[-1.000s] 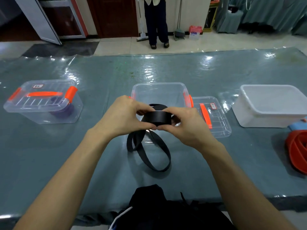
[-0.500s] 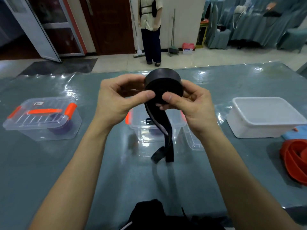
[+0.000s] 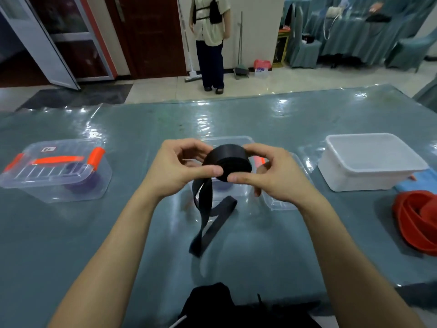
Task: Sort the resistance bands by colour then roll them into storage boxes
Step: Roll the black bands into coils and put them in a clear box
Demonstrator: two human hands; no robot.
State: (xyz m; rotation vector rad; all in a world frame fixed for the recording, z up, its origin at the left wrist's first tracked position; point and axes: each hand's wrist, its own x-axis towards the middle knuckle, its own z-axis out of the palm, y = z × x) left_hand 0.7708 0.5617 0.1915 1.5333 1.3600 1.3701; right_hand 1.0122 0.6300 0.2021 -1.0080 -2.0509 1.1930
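Two hands met above the middle of the surface [image 3: 94, 233], both pinching a black band [image 3: 228, 159] wound most of the way into a thick coil. The left hand [image 3: 175, 166] had its thumb pressed flat against the coil's near side, and its other fingers [image 3: 189, 144] curled over toward the far side with a gap showing beneath them. The right hand [image 3: 276, 178] mirrored it: thumb laid on the near face, its index finger arched over the top rim of the coil, the remaining fingers curled underneath. The coil was held in the air, clear of the surface, in front of an open clear box [image 3: 236, 140]. The unrolled tail [image 3: 208, 223] hung down from the coil's left side and folded back on itself, its end toward the near edge; whether it touched the surface could not be told.

The clear lid [image 3: 279, 204] lay just beside that box on its right. Toward the left edge stood a lidded box [image 3: 56, 169] with orange latches and a purple band [image 3: 82, 183] inside. Toward the right edge sat a white tub [image 3: 371, 162], and a red band [image 3: 416, 218] lay loosely heaped nearer the right near corner. A black bag [image 3: 212, 301] rested at the near edge.
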